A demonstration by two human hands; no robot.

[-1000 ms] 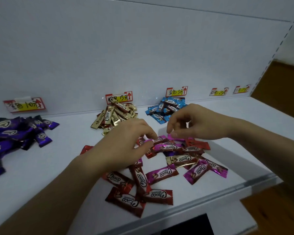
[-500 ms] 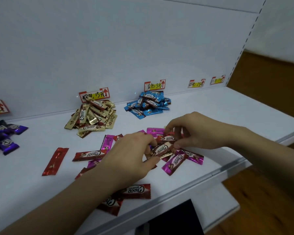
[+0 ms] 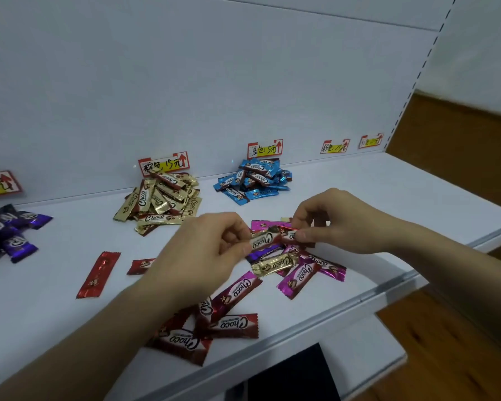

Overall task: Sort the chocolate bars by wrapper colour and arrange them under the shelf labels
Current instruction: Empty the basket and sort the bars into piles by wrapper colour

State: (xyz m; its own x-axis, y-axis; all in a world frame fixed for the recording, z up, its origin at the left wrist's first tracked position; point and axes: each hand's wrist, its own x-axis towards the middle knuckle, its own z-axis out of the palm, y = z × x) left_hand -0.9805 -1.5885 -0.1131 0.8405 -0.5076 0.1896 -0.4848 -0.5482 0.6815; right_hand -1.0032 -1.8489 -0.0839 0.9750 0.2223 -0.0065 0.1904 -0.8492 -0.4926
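Chocolate bars (image 3: 237, 290) printed "Choco", in red, pink and gold wrappers, are heaped unsorted at the front of the white shelf (image 3: 373, 192). Sorted heaps are ranged along the back wall: gold pile (image 3: 159, 201) under the handwritten 15元 label (image 3: 164, 164), blue pile (image 3: 252, 180) under the 5元 label (image 3: 265, 148), purple pile (image 3: 9, 230) far left. One lifted bar (image 3: 262, 241) is pinched at its left end by the left hand (image 3: 209, 256), with its long axis lying left to right. A red-wrapped bar (image 3: 289, 234) just beside it is pinched by the curled right hand (image 3: 339, 224).
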